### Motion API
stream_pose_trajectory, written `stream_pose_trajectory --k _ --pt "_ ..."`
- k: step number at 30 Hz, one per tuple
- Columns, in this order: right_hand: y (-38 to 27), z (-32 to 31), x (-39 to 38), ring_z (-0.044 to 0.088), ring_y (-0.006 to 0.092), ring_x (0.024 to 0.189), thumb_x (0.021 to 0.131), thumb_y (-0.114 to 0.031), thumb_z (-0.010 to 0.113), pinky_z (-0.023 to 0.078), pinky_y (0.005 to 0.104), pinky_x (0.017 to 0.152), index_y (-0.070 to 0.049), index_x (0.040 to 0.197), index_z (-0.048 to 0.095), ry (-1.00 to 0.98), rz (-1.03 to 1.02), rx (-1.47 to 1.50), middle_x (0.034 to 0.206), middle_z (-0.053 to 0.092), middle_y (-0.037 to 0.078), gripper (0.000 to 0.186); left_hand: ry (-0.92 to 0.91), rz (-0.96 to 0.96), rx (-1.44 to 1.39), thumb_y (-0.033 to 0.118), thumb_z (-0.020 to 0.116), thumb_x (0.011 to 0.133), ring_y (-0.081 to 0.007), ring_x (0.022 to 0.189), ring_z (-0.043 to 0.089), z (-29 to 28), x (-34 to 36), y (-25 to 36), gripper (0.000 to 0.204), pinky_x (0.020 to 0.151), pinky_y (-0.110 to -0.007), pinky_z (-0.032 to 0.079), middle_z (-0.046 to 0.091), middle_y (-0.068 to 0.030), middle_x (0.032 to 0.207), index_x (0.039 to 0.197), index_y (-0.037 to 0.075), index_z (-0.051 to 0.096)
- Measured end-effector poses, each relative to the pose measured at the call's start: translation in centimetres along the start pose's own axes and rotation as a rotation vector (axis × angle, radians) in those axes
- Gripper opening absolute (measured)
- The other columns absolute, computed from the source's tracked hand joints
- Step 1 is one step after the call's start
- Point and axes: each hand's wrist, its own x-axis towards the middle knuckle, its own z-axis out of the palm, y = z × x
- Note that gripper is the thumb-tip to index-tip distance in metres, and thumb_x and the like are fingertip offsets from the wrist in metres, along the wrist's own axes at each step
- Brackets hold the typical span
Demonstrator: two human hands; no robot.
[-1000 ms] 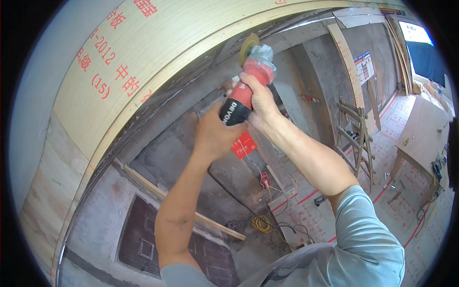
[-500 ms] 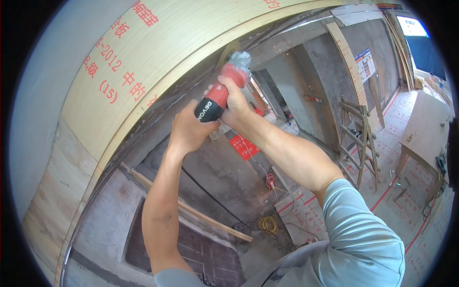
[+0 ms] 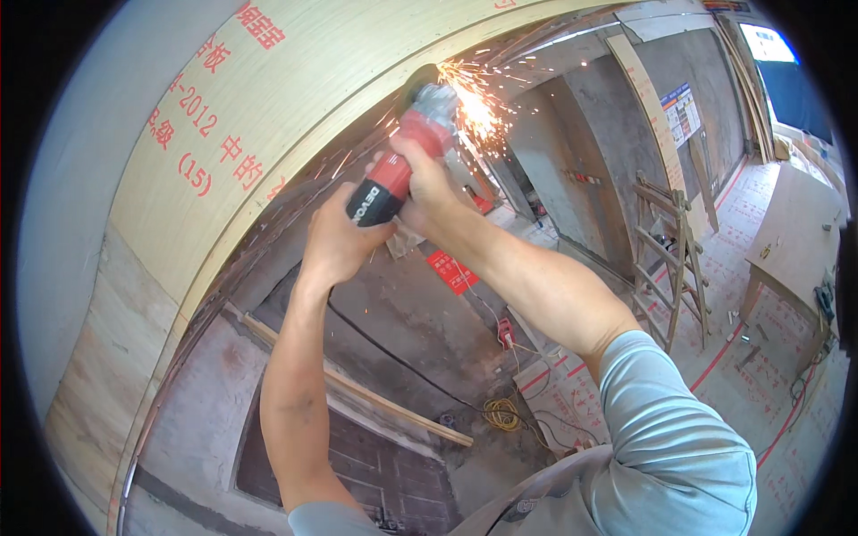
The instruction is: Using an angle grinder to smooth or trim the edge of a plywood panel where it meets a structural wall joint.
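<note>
Both my hands hold a red and black angle grinder [image 3: 422, 134] raised overhead. My left hand [image 3: 338, 237] wraps round the black rear end of its body. Ahead of it, my right hand [image 3: 426, 183] grips the red middle part. The grinder's dark disc [image 3: 420, 82] meets the underside behind the edge of a pale plywood panel [image 3: 268, 98] printed in red. Bright orange sparks [image 3: 483, 112] spray from the disc to the right. A black cord [image 3: 384, 351] hangs from the tool toward the floor. The exact spot being cut is hidden behind the disc and sparks.
A wooden stepladder [image 3: 666, 259] stands at the right, near a wooden table [image 3: 798, 232] with small items. Below lie a coiled yellow cable [image 3: 502, 414], a red socket block [image 3: 506, 330] and a long wooden batten [image 3: 393, 406]. A board [image 3: 648, 116] leans on the far wall.
Sparks now fly thickly from the disc, where only faint specks showed before. The grinder and both hands have shifted slightly left and up in the picture.
</note>
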Motion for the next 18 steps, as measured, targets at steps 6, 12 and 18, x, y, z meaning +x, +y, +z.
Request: stream_pose_trajectory --k 6,12,18 --pt "1.5 0.2 -1.0 0.067 0.0242 0.091 0.088 -0.022 0.076 0.057 0.0421 0.084 -0.008 0.113 0.053 -0.041 0.025 -0.032 0.096 0.065 0.011 0.037 -0.007 -0.048 0.018 0.019 0.085 0.070 -0.0228 0.074 0.065 -0.7 -1.3 -1.4 0.044 0.071 -0.037 0.052 0.069 -0.0147 0.083 0.104 0.000 0.064" --pt "2.2 -1.4 -2.5 0.066 0.0226 0.086 0.089 -0.016 0.072 0.057 0.0401 0.083 -0.007 0.110 0.053 -0.057 0.054 -0.063 0.092 0.064 0.009 0.029 -0.005 -0.075 -0.049 0.019 0.085 0.069 -0.0221 0.073 0.064 1.3 -3.4 -2.8 0.043 0.070 -0.038 0.052 0.068 -0.0152 0.082 0.101 0.001 0.063" --pt "-0.1 -3.5 -5.6 0.065 0.0208 0.079 0.088 -0.012 0.074 0.056 0.0368 0.074 -0.006 0.103 0.057 0.164 -0.015 -0.007 0.086 0.063 0.007 0.023 -0.133 -0.108 -0.060 0.021 0.088 0.070 -0.0232 0.077 0.066 4.5 -3.2 -1.2 0.047 0.075 -0.037 0.053 0.069 -0.0148 0.085 0.104 0.002 0.063"
